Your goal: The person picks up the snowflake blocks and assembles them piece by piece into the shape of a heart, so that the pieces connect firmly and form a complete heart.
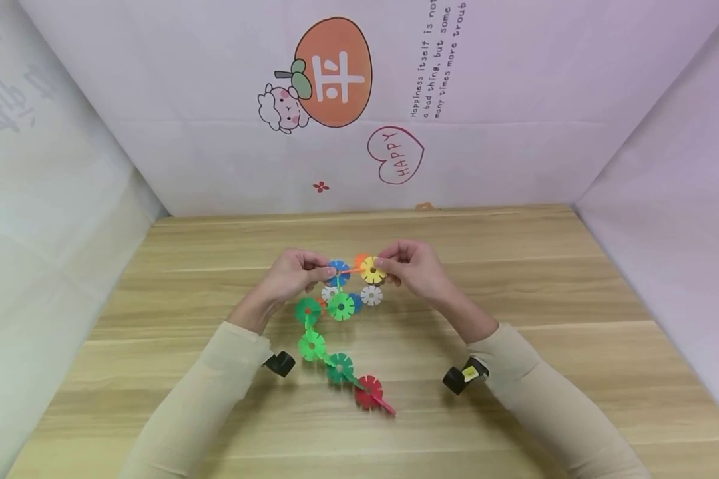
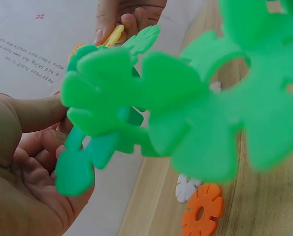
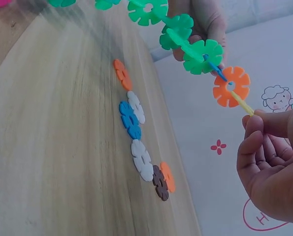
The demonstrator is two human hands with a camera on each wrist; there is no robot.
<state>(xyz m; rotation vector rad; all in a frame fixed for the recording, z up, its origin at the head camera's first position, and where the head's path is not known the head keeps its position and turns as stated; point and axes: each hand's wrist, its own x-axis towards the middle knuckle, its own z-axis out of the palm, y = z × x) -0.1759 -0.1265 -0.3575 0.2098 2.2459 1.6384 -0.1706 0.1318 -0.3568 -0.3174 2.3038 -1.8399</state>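
A chain of slotted plastic snowflake discs is held up between both hands. My left hand (image 1: 290,274) pinches a blue disc (image 1: 339,265) at its left edge. At the far end of the chain, my right hand (image 1: 416,267) pinches a yellow disc (image 1: 370,263) between thumb and fingers. An orange disc (image 3: 240,80) links the blue and yellow ones, and the yellow sits in its slot. From the blue disc, several green discs (image 1: 311,346) trail down toward the front, ending in a red disc (image 1: 369,384) and a pink disc (image 1: 386,404) seen nearly edge-on.
Under the chain, loose discs lie on the wooden table (image 1: 515,279): blue (image 3: 130,119), white (image 3: 140,155), brown (image 3: 160,183) and orange (image 3: 122,73) among them. A white printed backdrop (image 1: 485,153) stands along the table's back edge, with white side panels left and right.
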